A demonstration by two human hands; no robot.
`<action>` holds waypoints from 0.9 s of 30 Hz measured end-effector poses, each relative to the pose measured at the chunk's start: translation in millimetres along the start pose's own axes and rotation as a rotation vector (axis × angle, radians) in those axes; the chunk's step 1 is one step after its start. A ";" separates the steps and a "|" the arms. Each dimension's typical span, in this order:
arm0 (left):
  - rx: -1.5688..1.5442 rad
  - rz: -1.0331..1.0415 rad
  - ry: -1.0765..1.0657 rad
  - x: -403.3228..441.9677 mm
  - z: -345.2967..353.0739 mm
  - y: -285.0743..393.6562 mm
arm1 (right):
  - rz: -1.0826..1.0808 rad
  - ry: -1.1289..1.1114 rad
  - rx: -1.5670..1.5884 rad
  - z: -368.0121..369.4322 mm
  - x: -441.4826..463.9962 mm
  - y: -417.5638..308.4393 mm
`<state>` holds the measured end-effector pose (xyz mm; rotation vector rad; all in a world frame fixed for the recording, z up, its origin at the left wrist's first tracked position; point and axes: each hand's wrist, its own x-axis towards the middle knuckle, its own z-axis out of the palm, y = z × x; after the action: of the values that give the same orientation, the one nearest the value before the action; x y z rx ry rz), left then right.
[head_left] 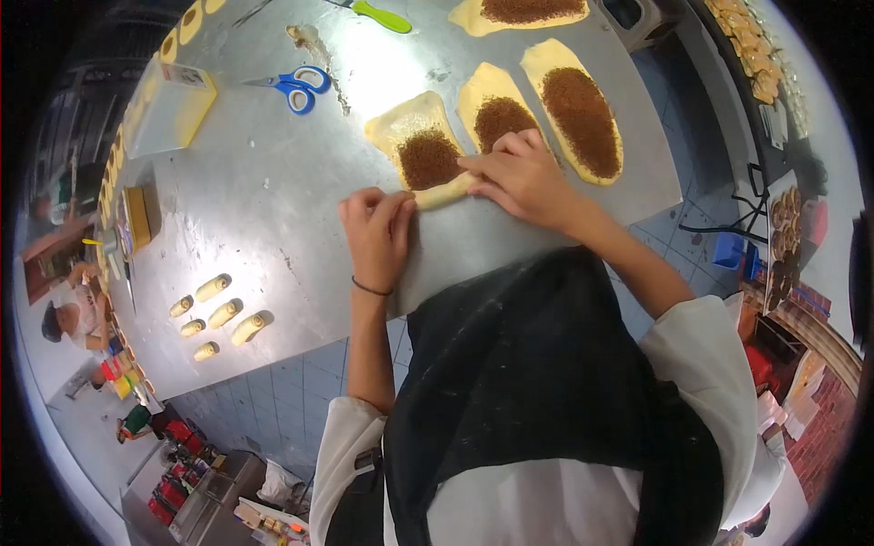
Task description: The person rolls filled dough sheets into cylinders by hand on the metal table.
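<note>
A flat piece of dough (421,118) with a brown crumbly filling lies on the metal table (282,209), its near edge rolled into a pale tube. My left hand (375,227) pinches the left end of that rolled edge (443,194). At the right end, my right hand (526,180) grips the roll with thumb and fingers, its back partly covering a second filled dough piece (496,105). A third oval piece (581,114) with filling lies right of it, and another (528,11) is at the top.
Several small finished rolls (223,314) sit at the lower left. Blue scissors (302,88), a green-handled tool (382,15), a clear container (173,107) and a yellow box (134,221) lie farther off. People work at the far left; trays of baked goods stand right.
</note>
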<state>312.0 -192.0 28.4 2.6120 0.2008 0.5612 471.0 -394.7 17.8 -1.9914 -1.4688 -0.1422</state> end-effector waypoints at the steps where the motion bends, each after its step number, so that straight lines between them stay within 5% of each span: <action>1: 0.007 -0.064 -0.032 0.8 -3.1 2.1 | 0.031 0.013 0.015 -1.9 -0.1 -0.4; 9: -0.257 -0.195 -0.018 -4.0 -8.9 23.1 | -0.018 -0.048 0.156 -2.6 -3.4 -15.1; 14: -0.144 0.132 -0.020 -8.9 12.2 31.4 | -0.183 0.003 0.089 3.1 3.2 -17.2; 27: -0.067 0.240 -0.045 19.3 28.0 1.9 | -0.171 -0.167 0.111 6.6 24.1 0.5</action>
<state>341.4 -200.5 13.4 2.5970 -0.1451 0.5781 478.4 -371.4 23.1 -1.8239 -1.7153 0.0341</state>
